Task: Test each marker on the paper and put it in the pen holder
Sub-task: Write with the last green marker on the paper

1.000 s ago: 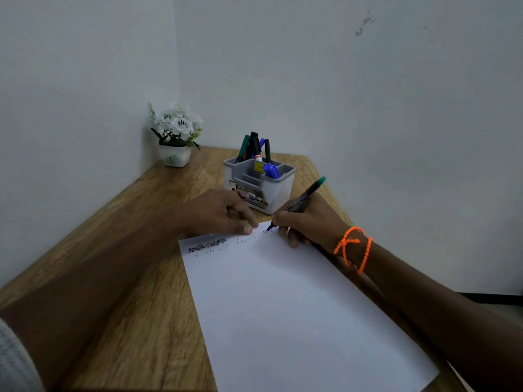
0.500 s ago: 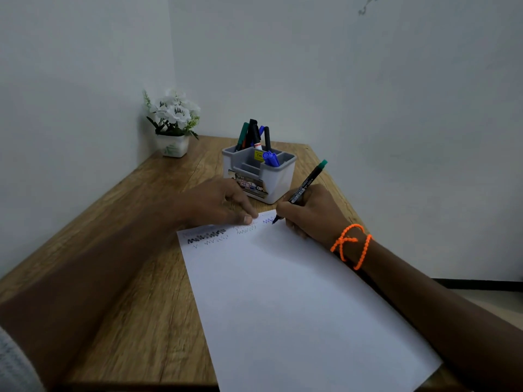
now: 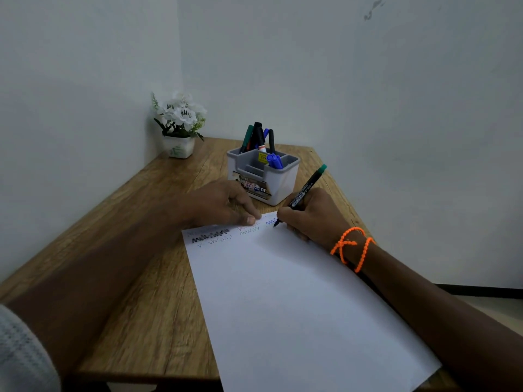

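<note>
A person's right hand (image 3: 312, 215) grips a green-capped marker (image 3: 304, 193), fingers clamped round its barrel, tip touching the paper (image 3: 297, 301) just in front of the pen holder (image 3: 264, 176). The left hand (image 3: 223, 206), fingers together, presses the sheet's top edge beside the holder.

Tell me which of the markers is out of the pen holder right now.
The green-capped marker in the right hand, tip on the paper; the others stand in the pen holder.
</note>
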